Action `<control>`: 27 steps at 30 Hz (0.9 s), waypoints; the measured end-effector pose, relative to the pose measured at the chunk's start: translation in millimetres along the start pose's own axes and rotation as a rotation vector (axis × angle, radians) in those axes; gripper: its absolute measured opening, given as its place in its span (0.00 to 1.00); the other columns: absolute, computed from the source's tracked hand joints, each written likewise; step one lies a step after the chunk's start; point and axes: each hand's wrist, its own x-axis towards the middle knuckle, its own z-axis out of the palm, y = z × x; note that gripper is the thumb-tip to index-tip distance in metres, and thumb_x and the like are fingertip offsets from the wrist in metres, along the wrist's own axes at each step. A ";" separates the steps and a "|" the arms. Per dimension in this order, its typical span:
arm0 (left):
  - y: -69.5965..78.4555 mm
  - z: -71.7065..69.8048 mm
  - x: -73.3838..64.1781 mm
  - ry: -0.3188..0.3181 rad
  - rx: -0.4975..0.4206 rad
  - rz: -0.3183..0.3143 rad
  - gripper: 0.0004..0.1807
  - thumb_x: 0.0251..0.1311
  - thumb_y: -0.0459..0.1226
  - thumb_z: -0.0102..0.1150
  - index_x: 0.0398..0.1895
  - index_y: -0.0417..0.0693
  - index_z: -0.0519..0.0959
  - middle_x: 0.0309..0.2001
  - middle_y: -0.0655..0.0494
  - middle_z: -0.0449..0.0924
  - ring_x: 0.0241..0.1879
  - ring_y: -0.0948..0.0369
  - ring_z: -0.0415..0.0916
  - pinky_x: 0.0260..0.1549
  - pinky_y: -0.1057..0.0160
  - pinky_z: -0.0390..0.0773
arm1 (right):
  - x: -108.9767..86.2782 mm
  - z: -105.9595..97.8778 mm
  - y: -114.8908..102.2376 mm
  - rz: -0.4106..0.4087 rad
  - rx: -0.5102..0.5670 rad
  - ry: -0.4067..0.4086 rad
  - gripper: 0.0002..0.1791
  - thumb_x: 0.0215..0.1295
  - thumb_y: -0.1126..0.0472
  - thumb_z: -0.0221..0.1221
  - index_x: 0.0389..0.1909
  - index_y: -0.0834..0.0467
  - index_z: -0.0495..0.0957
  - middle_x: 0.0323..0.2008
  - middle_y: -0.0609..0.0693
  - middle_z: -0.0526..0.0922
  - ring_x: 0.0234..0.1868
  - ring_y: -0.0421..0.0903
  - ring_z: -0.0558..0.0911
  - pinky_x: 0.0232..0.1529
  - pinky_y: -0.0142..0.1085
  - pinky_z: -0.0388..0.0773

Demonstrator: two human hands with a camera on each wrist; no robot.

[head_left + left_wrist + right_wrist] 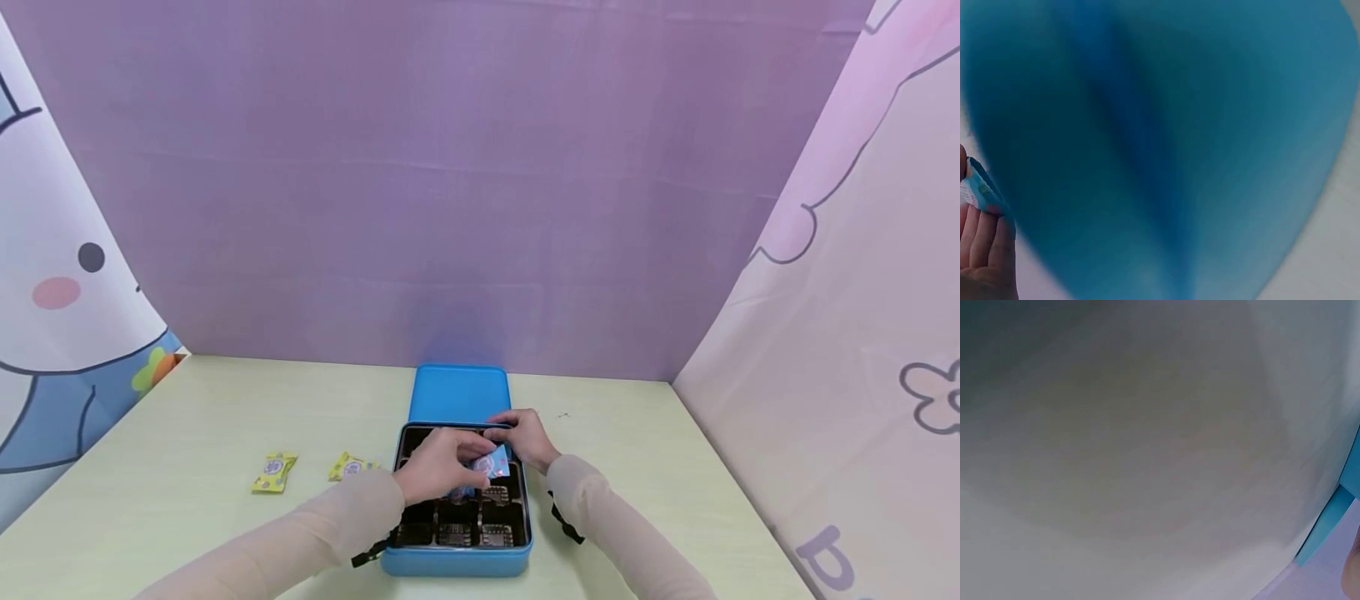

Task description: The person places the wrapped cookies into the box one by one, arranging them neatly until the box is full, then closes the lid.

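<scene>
A blue box [457, 563] with a dark, divided insert stands on the table in the head view. Above its middle, my left hand [438, 462] pinches a small light-blue candy packet [492, 463] between thumb and fingers. The same packet [982, 187] shows at the left edge of the left wrist view. My right hand [528, 437] grips the box's far right corner, thumb and forefinger on either side of the rim. Another blue packet [462, 493] lies in a compartment, partly under the left hand. Only a bit of the right hand [1352, 572] appears in its wrist view.
Two yellow candy packets [274, 472] lie on the pale table [315, 408] left of the box, the nearer one beside the left sleeve. The blue lid [460, 393] lies behind the box. A purple cloth wall [450, 183] closes off the back, with printed cloths at both sides.
</scene>
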 end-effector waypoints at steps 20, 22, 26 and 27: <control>-1.5 13.9 8.7 -0.052 0.048 0.012 0.21 0.48 0.38 0.68 0.49 0.51 0.79 0.47 0.57 0.80 0.49 0.58 0.77 0.47 0.62 0.78 | -2.0 -2.0 0.9 -0.053 0.017 0.000 0.12 0.57 0.57 0.62 0.40 0.59 0.83 0.39 0.53 0.83 0.38 0.44 0.82 0.37 0.37 0.81; -5.8 15.2 10.8 -0.053 0.033 0.008 0.21 0.48 0.38 0.68 0.50 0.51 0.78 0.49 0.56 0.79 0.50 0.58 0.76 0.48 0.61 0.77 | -2.8 -2.2 0.5 -0.053 0.015 0.002 0.12 0.57 0.58 0.62 0.40 0.59 0.83 0.40 0.53 0.83 0.38 0.44 0.82 0.38 0.37 0.80; -13.1 17.6 13.0 -0.059 -0.012 -0.001 0.22 0.49 0.37 0.67 0.50 0.51 0.77 0.50 0.55 0.78 0.52 0.57 0.75 0.50 0.60 0.76 | -2.9 -0.5 -0.4 -0.012 0.017 0.003 0.11 0.57 0.60 0.62 0.41 0.59 0.83 0.41 0.55 0.83 0.40 0.47 0.82 0.40 0.39 0.80; -14.3 18.2 13.4 -0.059 -0.024 -0.002 0.22 0.49 0.37 0.67 0.50 0.50 0.77 0.50 0.55 0.78 0.52 0.56 0.75 0.50 0.60 0.76 | -2.7 0.0 -0.5 -0.010 0.013 0.003 0.11 0.58 0.61 0.62 0.41 0.60 0.83 0.42 0.56 0.83 0.41 0.48 0.82 0.41 0.39 0.80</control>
